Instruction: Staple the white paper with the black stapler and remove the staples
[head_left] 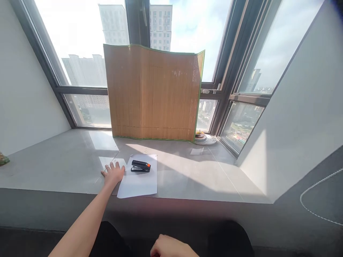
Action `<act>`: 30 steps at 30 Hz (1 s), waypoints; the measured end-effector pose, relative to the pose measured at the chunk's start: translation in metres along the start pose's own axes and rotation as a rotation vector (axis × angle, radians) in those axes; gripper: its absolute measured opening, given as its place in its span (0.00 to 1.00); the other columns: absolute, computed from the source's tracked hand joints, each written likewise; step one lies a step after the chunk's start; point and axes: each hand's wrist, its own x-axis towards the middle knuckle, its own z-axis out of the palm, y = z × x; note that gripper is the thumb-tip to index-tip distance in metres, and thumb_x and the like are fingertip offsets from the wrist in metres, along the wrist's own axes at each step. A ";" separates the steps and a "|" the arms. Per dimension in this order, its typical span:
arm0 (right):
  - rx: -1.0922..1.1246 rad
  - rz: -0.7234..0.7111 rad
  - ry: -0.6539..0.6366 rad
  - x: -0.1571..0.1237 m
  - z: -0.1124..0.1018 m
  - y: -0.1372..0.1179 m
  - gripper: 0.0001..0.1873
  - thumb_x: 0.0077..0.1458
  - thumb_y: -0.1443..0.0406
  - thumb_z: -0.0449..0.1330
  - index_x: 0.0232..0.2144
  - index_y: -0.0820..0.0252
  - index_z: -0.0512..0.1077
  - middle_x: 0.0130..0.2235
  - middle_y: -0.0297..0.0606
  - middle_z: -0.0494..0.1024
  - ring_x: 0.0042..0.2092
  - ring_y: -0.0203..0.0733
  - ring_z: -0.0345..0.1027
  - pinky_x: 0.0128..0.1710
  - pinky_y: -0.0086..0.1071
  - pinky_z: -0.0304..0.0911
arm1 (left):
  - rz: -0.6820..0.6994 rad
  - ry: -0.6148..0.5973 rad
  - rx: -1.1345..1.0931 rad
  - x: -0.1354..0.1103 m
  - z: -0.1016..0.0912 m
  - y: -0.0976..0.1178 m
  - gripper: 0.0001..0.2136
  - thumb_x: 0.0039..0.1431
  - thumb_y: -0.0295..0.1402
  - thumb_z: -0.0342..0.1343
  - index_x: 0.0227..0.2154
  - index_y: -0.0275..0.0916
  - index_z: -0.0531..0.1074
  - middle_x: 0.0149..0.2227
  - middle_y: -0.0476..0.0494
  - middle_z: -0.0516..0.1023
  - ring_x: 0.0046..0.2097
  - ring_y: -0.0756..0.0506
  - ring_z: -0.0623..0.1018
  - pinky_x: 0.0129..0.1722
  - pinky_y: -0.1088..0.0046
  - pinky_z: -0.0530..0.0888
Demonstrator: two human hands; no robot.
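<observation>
My left hand (114,173) lies palm down on the grey sill (177,182), its fingers spread, beside the left edge of some white paper (144,184). No object shows in that hand. A black stapler (140,166) with an orange patch at its right end lies on the upper part of the paper. The paper's near edge reaches the front edge of the sill. Low in the view, my right hand (171,246) hangs in front of the sill with its fingers bent downward. Its fingertips are hidden, so whatever it may hold does not show.
A brown bamboo mat (152,94) with green edging stands against the window behind the paper. To its right, a stack of plates or flat discs (205,139) sits in the corner. A white cord (316,187) hangs at the right. My dark-clad knees (230,237) are below the sill.
</observation>
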 end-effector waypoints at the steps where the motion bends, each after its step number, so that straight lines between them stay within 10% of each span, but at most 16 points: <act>1: 0.000 -0.048 -0.035 -0.002 -0.002 0.001 0.07 0.62 0.59 0.70 0.38 0.55 0.79 0.42 0.33 0.82 0.41 0.41 0.76 0.40 0.31 0.72 | -0.004 0.001 0.001 0.001 0.001 0.001 0.32 0.74 0.45 0.39 0.71 0.30 0.62 0.74 0.19 0.56 0.73 0.17 0.54 0.66 0.29 0.53; 5: -0.103 -0.274 0.266 0.017 -0.029 0.004 0.17 0.62 0.63 0.65 0.22 0.57 0.68 0.25 0.30 0.71 0.30 0.36 0.65 0.34 0.31 0.61 | 0.000 0.014 -0.001 0.002 0.000 0.002 0.31 0.73 0.44 0.39 0.70 0.31 0.64 0.73 0.20 0.57 0.73 0.17 0.54 0.66 0.30 0.53; 9: -0.117 -0.141 0.845 0.085 -0.079 0.019 0.14 0.68 0.62 0.60 0.27 0.55 0.69 0.30 0.35 0.74 0.37 0.42 0.68 0.42 0.36 0.64 | -0.006 0.007 0.000 -0.001 -0.003 0.002 0.31 0.73 0.45 0.39 0.69 0.31 0.64 0.72 0.20 0.59 0.73 0.19 0.56 0.67 0.31 0.53; 11: -0.093 -0.080 0.936 0.126 -0.100 0.032 0.06 0.62 0.62 0.66 0.36 0.55 0.72 0.39 0.39 0.77 0.44 0.47 0.71 0.48 0.39 0.67 | 0.002 0.008 0.008 -0.001 -0.005 0.002 0.31 0.73 0.45 0.38 0.69 0.30 0.64 0.72 0.19 0.59 0.72 0.19 0.56 0.66 0.31 0.54; 15: -0.038 0.113 0.783 0.189 -0.118 0.060 0.44 0.46 0.57 0.79 0.61 0.57 0.67 0.63 0.49 0.71 0.64 0.56 0.64 0.63 0.47 0.64 | 0.002 0.010 0.023 0.000 -0.004 0.001 0.31 0.73 0.46 0.37 0.67 0.31 0.65 0.71 0.18 0.60 0.72 0.20 0.57 0.65 0.32 0.55; 18: -0.058 0.194 0.583 0.205 -0.113 0.074 0.52 0.49 0.56 0.77 0.70 0.55 0.59 0.68 0.49 0.67 0.69 0.57 0.59 0.68 0.48 0.58 | 0.006 0.021 0.029 0.001 -0.002 -0.001 0.31 0.73 0.46 0.37 0.68 0.31 0.64 0.70 0.18 0.61 0.71 0.19 0.58 0.65 0.32 0.55; 30: -0.365 0.189 0.444 0.202 -0.109 0.066 0.20 0.63 0.53 0.68 0.52 0.55 0.75 0.54 0.44 0.80 0.57 0.50 0.71 0.58 0.39 0.62 | 0.000 0.015 0.021 0.000 -0.007 0.000 0.31 0.72 0.47 0.38 0.66 0.32 0.67 0.70 0.19 0.62 0.71 0.20 0.59 0.65 0.33 0.57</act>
